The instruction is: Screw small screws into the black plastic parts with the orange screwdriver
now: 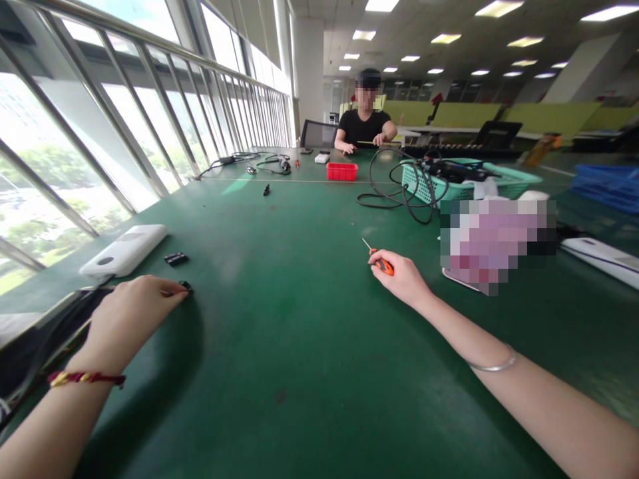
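Note:
My right hand (397, 276) is closed around the orange and black handle of a screwdriver (384, 266), whose thin metal shaft points away and to the left, over the green tabletop (279, 319). At the left, my left hand (137, 306) pinches a small black part (186, 287) between thumb and fingertips; its kind is too small to tell. Just beyond those fingertips lies a black ribbed piece (176, 259). A white power bank-like box (124, 251) rests behind my left hand, near the table's left edge.
Across the table sits a person (367, 123) in black. A red tray (342, 171) stands midway there. Right of it, a teal basket (424, 186) holds black cables. A blue basket (606, 186) is far right. Cables (269, 161) lie far left, beside the metal railing (170, 73).

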{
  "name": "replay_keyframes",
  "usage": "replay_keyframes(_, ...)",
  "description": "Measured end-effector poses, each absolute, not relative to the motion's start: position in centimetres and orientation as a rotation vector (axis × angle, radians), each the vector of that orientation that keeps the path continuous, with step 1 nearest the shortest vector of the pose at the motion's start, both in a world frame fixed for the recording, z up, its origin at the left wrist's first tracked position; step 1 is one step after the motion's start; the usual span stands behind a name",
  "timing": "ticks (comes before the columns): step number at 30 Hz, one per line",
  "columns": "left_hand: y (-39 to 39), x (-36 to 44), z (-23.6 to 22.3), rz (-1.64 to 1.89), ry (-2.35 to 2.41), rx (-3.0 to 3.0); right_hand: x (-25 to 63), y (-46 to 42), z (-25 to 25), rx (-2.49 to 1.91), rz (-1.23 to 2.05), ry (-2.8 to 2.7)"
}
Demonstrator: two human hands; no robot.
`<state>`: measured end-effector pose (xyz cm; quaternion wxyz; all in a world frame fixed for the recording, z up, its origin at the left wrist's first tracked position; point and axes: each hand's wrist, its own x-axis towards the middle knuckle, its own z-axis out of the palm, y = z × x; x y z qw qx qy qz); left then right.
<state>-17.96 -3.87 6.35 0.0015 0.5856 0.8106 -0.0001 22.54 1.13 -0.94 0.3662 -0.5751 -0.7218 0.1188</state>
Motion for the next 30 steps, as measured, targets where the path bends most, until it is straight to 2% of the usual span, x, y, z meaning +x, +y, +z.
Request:
replay_keyframes(18,-1.7,-19.9,4.5,0.361,2.062,1.903,22.6,1.2,-0.9,-1.501,0.329,-1.866)
replay_keyframes(30,-1.3,-20.1,3.9,0.349,2.084,1.911,22.6,1.2,-1.0,-1.494,0.32,-1.878)
